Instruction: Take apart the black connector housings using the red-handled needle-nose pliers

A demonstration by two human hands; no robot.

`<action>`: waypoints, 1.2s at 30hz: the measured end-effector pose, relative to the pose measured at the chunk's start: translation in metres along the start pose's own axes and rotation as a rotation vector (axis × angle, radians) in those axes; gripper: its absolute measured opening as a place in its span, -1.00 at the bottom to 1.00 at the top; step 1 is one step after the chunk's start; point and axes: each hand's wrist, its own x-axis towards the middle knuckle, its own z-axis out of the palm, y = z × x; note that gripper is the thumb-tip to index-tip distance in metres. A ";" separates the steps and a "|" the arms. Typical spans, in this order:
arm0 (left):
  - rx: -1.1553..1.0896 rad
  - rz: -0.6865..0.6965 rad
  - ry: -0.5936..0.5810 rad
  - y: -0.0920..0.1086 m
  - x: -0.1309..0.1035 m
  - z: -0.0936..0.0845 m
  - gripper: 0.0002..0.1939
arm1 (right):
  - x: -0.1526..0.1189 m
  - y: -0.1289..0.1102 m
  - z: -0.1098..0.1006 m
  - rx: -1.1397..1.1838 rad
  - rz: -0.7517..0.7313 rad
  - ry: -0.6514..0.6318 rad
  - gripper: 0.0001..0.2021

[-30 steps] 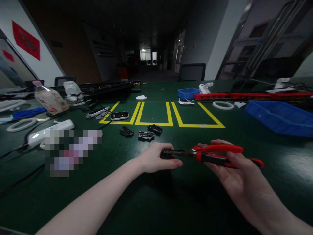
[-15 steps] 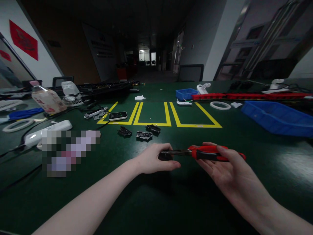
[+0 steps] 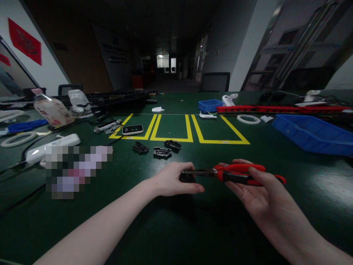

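My left hand (image 3: 176, 179) is closed around a small black plastic part (image 3: 187, 178), mostly hidden by the fingers and thumb. In my right hand (image 3: 260, 193) lies a pair of long-nose pliers (image 3: 239, 173) with red and black handles, the thumb on top and the fingers underneath. The pliers' jaws point left and their tips reach the black part at my left hand; whether they bite on it I cannot tell. Beyond my left hand lie three similar black plastic pieces, one nearest (image 3: 162, 152), one to the left (image 3: 140, 147) and one behind (image 3: 172, 144).
Yellow tape outlines (image 3: 172, 140) mark the green table (image 3: 220, 232). A white-edged device (image 3: 132, 130) with green lights sits at the left outline. Blue trays stand at right (image 3: 311, 134) and further back (image 3: 208, 106). A bottle (image 3: 53, 110), a white power strip (image 3: 52, 149) and cables occupy the left.
The pliers' handles have spread wider apart, and my right hand has shifted slightly right with them. My left hand stays nearly in place, holding the black part.
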 end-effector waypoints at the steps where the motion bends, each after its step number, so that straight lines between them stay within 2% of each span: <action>1: 0.004 0.002 -0.003 0.000 0.000 0.000 -0.56 | 0.001 0.000 0.000 0.012 0.013 0.006 -0.68; 5: 0.024 0.009 -0.015 0.002 0.000 0.000 -0.52 | 0.007 0.003 -0.002 0.063 0.040 0.014 -0.66; 11: 0.021 0.044 -0.013 0.001 -0.002 -0.001 -0.55 | 0.018 0.005 -0.015 0.111 0.092 -0.002 -0.55; 19: 0.018 0.082 -0.007 -0.004 -0.001 0.001 -0.59 | 0.020 0.005 -0.022 0.001 0.008 -0.096 -0.44; 25: 0.019 0.090 0.016 -0.002 -0.002 0.001 -0.64 | 0.015 0.003 -0.016 -0.009 -0.021 -0.094 -0.51; 29: 0.020 0.077 0.023 0.003 -0.005 0.000 -0.66 | 0.008 0.001 -0.010 -0.017 -0.042 -0.036 -0.59; 36: 0.050 0.078 0.041 0.005 -0.005 0.000 -0.62 | 0.017 0.000 -0.018 -0.039 -0.085 -0.050 -0.53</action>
